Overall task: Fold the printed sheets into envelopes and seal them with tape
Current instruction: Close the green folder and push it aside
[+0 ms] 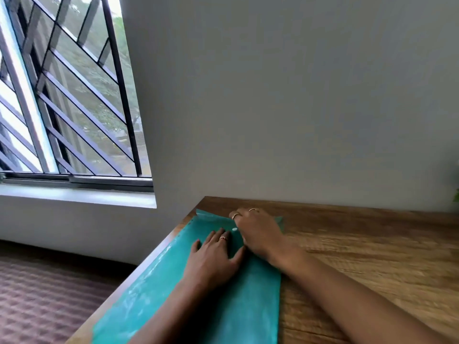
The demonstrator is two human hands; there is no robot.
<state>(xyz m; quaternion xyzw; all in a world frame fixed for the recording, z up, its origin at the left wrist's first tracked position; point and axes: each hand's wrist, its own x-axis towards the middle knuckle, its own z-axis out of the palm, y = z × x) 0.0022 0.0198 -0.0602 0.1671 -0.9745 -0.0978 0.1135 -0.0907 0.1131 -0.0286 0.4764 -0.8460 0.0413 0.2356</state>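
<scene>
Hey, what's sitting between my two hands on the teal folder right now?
In the head view, only a narrow strip of the teal folder shows between the left hand and the right hand, with a small white snap button there.

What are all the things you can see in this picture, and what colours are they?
Plastic folder: one, teal, lying along the table's left edge, under both hands.
Table: one, brown wood, lower right, against the wall.
Wall: one, pale grey, behind the table.
Window: one, dark metal bars, upper left, green trees outside.
Floor: brownish, patterned, lower left.
Rings: at least three, gold, on the fingers.
Left hand: one, flat on the folder.
Right hand: one, fingers curled at the folder's far end; what it grips is not clear.
</scene>
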